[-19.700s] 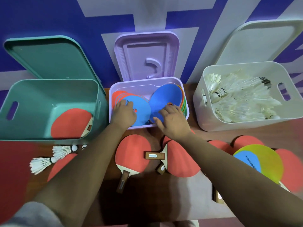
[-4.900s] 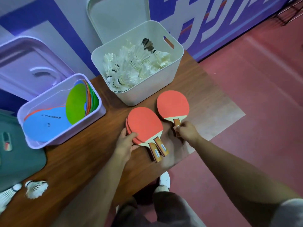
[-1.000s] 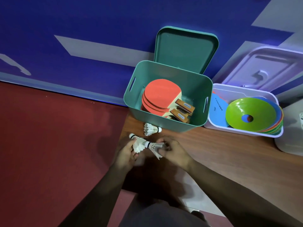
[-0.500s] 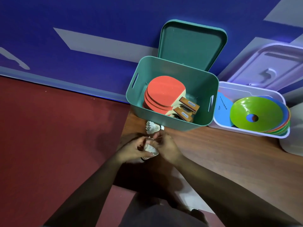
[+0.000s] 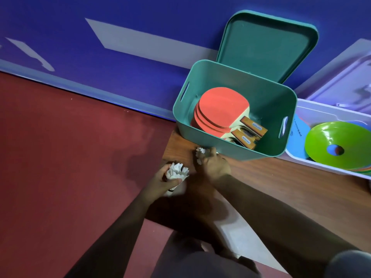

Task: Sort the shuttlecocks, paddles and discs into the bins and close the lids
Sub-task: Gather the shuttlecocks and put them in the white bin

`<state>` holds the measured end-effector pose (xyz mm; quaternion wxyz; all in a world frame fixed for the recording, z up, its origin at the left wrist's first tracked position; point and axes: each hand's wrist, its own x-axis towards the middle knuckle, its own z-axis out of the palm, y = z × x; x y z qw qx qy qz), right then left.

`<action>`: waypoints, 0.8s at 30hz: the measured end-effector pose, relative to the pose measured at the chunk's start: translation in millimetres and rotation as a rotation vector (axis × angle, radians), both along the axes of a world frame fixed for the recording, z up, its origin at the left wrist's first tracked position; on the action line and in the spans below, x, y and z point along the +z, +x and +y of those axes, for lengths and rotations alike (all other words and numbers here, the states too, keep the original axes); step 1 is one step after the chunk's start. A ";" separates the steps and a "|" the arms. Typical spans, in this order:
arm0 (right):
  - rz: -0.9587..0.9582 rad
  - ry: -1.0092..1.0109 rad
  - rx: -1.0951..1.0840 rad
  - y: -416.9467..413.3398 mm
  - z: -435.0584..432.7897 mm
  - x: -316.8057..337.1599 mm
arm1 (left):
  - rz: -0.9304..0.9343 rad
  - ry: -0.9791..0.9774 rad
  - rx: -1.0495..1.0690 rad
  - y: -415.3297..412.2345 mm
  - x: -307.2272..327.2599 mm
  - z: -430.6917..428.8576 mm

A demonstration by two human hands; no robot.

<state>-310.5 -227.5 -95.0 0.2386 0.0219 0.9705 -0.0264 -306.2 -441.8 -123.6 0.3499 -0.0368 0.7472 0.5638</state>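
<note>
My left hand [image 5: 163, 182] grips a bunch of white shuttlecocks [image 5: 177, 171] at the table's left corner. My right hand [image 5: 213, 166] closes its fingers on another white shuttlecock [image 5: 201, 152] lying against the front wall of the teal bin [image 5: 202, 137]. Inside that bin lies a stack of red paddles [image 5: 219, 110] with wooden handles, and the teal lid [image 5: 267, 45] leans open against the wall behind it. To the right, the lilac bin [image 5: 329, 112] holds coloured discs with a green disc [image 5: 337, 145] on top.
The wooden table [image 5: 281, 183] ends just left of my left hand, with red floor [image 5: 70, 157] beyond. A lilac lid [image 5: 345, 81] leans on the blue wall at the right edge. The white bin is out of view.
My hands have parted: the left keeps the gathered shuttlecocks, and the right has reached forward to the single shuttlecock by the teal bin.
</note>
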 end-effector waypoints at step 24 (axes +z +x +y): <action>0.493 -1.028 -0.649 206.8 258.1 110.7 | 0.125 0.201 -0.415 88.1 101.5 296.5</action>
